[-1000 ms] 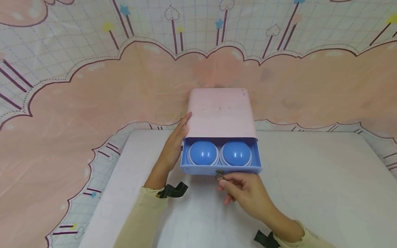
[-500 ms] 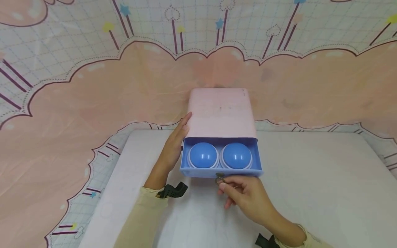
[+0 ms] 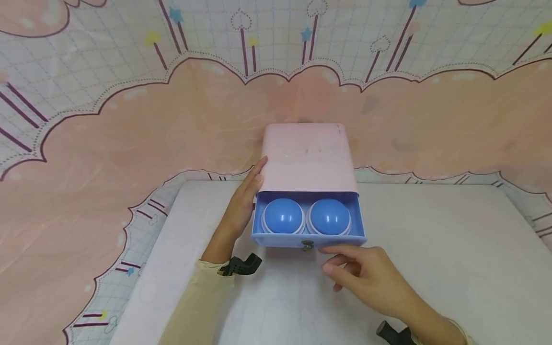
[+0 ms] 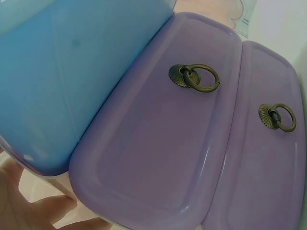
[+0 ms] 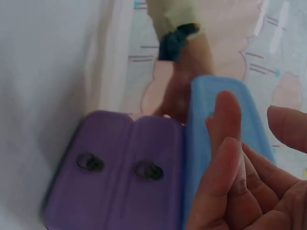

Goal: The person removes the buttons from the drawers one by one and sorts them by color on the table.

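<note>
A small drawer cabinet with a pink top (image 3: 307, 158) stands in the middle of the head view. Its blue top drawer (image 3: 276, 240) is pulled out, and two blue domes with white rims (image 3: 282, 215) sit side by side in it. My left hand (image 3: 236, 208) rests along the cabinet's left side, fingers straight. My right hand (image 3: 366, 278) is just right of the drawer's brass ring pull (image 3: 307, 245), with nothing held and the thumb apart from the fingers. Below the blue drawer, two purple drawers (image 4: 148, 148) with ring pulls are closed, as the left wrist view shows.
The cabinet stands on a white table (image 3: 431, 258), close to its back edge. Behind it hangs a pink and white printed cloth (image 3: 431, 115), which also shows beyond the table's left edge. Dark straps (image 3: 241, 264) are on both wrists.
The blue drawer has come slightly further out. My right hand has let go of the ring pull and moved right and down from it. My left hand has stayed in place.
</note>
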`<move>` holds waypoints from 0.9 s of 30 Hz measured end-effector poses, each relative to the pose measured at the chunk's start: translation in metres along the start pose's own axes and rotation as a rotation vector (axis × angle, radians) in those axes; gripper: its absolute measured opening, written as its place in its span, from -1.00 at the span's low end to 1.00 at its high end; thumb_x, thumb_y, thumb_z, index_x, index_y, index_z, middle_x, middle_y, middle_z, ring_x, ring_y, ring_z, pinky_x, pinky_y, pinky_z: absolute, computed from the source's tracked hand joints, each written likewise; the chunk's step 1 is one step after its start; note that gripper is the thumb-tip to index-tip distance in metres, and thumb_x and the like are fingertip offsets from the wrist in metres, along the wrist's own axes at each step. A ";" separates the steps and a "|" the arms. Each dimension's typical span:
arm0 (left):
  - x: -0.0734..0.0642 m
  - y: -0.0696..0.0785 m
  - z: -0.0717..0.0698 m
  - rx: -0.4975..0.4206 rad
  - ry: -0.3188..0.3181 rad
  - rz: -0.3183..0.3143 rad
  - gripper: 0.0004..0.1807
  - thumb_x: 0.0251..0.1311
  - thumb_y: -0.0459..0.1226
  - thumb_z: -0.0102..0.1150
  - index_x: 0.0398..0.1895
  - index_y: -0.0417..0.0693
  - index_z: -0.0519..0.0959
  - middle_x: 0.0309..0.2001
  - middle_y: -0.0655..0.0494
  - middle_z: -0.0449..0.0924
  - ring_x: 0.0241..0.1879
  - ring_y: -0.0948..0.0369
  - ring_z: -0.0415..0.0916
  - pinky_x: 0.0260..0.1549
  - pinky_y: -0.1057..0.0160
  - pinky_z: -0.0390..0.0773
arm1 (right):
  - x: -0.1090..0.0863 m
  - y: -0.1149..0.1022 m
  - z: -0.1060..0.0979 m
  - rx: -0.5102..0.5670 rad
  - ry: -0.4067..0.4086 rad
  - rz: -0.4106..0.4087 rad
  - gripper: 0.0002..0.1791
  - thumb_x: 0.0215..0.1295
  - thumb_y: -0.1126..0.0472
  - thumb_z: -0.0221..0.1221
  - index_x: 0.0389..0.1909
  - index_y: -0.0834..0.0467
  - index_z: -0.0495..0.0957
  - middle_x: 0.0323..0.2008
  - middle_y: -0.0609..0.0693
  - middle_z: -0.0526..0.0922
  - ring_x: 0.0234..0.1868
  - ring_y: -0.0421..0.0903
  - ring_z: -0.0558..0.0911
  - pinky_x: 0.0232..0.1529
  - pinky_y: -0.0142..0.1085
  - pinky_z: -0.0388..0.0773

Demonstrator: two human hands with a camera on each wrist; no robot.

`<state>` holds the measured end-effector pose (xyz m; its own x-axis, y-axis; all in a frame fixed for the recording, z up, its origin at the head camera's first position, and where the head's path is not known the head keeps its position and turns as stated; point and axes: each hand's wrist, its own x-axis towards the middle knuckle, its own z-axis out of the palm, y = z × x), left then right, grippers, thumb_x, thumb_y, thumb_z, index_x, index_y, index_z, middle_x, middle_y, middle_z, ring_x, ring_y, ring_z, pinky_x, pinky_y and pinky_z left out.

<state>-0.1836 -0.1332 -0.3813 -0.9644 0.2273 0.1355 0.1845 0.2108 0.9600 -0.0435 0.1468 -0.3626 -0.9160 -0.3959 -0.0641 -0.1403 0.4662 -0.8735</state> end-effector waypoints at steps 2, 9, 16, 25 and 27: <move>0.000 0.001 0.000 0.000 0.002 -0.002 -0.48 0.55 0.17 -0.32 0.53 0.73 0.14 0.60 0.52 -0.01 0.63 0.05 -0.09 0.27 -0.59 0.10 | -0.004 -0.004 -0.008 -0.036 0.007 -0.028 -0.62 0.43 -0.07 0.23 0.11 0.03 0.68 -0.30 -0.22 0.78 -0.41 -0.24 0.72 -0.37 -0.36 0.63; -0.001 0.000 -0.001 0.010 0.007 -0.010 -0.49 0.55 0.18 -0.33 0.52 0.75 0.13 0.60 0.53 -0.02 0.63 0.04 -0.09 0.26 -0.58 0.12 | -0.012 -0.022 -0.027 -0.225 0.240 -0.272 -0.84 0.27 0.14 0.41 -0.13 -0.07 0.77 -0.49 -0.38 0.67 -0.50 -0.36 0.57 -0.52 -0.42 0.51; -0.001 0.002 0.001 0.015 0.001 0.002 -0.48 0.55 0.17 -0.34 0.54 0.72 0.12 0.61 0.52 -0.03 0.63 0.03 -0.09 0.24 -0.59 0.12 | 0.001 -0.035 -0.052 -0.470 0.507 -0.469 -0.62 -0.12 0.20 0.60 -0.18 0.01 0.81 -0.40 -0.24 0.77 -0.42 -0.35 0.58 -0.48 -0.56 0.44; -0.001 0.003 0.001 0.035 0.013 -0.011 -0.47 0.54 0.19 -0.34 0.54 0.73 0.12 0.61 0.50 -0.03 0.63 0.00 -0.08 0.23 -0.59 0.13 | 0.033 -0.030 -0.068 -0.630 0.494 -0.492 -0.47 -0.16 0.05 0.63 -0.07 0.06 0.79 -0.16 -0.05 0.83 -0.16 -0.06 0.80 -0.08 -0.38 0.67; -0.001 0.003 0.000 0.038 0.011 -0.014 -0.47 0.54 0.20 -0.34 0.53 0.74 0.12 0.61 0.51 -0.03 0.63 0.00 -0.08 0.23 -0.59 0.14 | 0.037 -0.029 -0.069 -0.645 0.462 -0.479 -0.45 -0.14 0.01 0.62 -0.04 0.06 0.78 -0.13 -0.02 0.83 -0.12 0.00 0.79 -0.08 -0.14 0.72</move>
<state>-0.1817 -0.1323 -0.3786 -0.9688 0.2138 0.1254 0.1782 0.2493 0.9519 -0.0997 0.1732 -0.3064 -0.7456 -0.3703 0.5541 -0.5977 0.7392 -0.3104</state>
